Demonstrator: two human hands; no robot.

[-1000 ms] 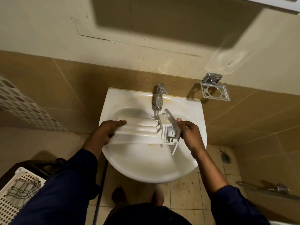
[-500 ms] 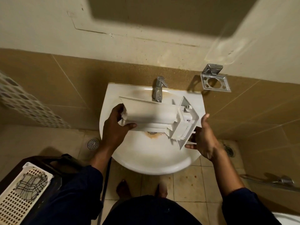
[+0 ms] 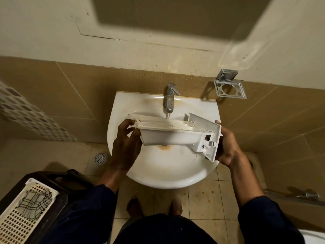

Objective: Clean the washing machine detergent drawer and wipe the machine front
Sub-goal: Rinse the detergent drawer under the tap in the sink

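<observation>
The white plastic detergent drawer [image 3: 168, 136] is held lengthwise over the white wash basin [image 3: 165, 175], tipped so its side wall faces me and its dirty top rim points toward the wall. My left hand [image 3: 125, 147] grips the drawer's back end. My right hand [image 3: 226, 143] holds its front panel at the right. A thin stream of water runs from the chrome tap [image 3: 170, 97] down behind the drawer's rim. The washing machine is not in view.
A rust stain marks the basin around the drain. A chrome holder [image 3: 229, 86] is fixed to the tiled wall at the right. A white perforated basket [image 3: 22, 213] with a cloth sits on a dark bin at lower left. Floor drain [image 3: 101, 157] left of the basin.
The drawer has been lifted off the basin and rolled over, from compartments facing me to its side wall facing me. Both hands shifted with it and keep their grip.
</observation>
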